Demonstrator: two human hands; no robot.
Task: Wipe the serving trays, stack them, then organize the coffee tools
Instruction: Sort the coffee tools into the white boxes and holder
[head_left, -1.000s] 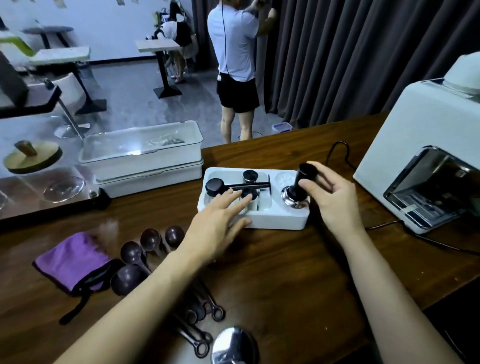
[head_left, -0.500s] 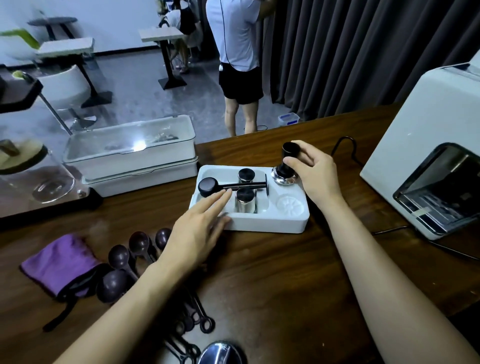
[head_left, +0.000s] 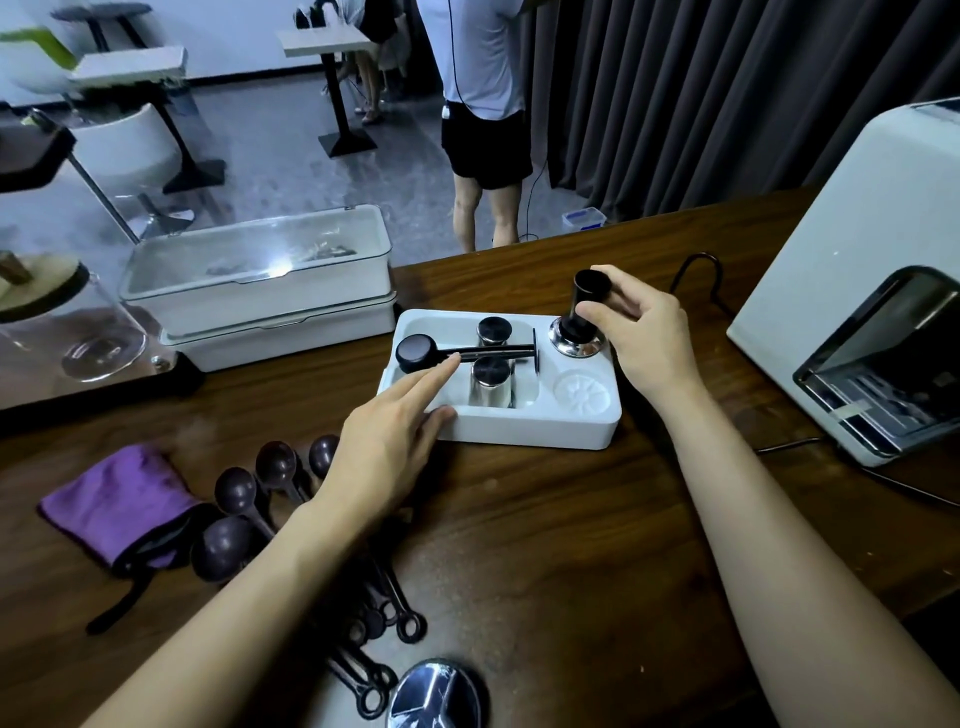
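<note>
Tamper (head_left: 578, 325), black handle on polished steel base, sits at far-right corner of white moulded tray (head_left: 524, 432). Right hand (head_left: 649, 340) pinches its handle: likely heavy, rigid, slick steel, so grip there. Left hand (head_left: 387, 447), fingers straight, rests on tray's left edge.

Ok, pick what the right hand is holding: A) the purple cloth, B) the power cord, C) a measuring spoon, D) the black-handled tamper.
D: the right hand grips the black handle of the tamper, whose steel base is at the back right corner of the white tray.
</note>
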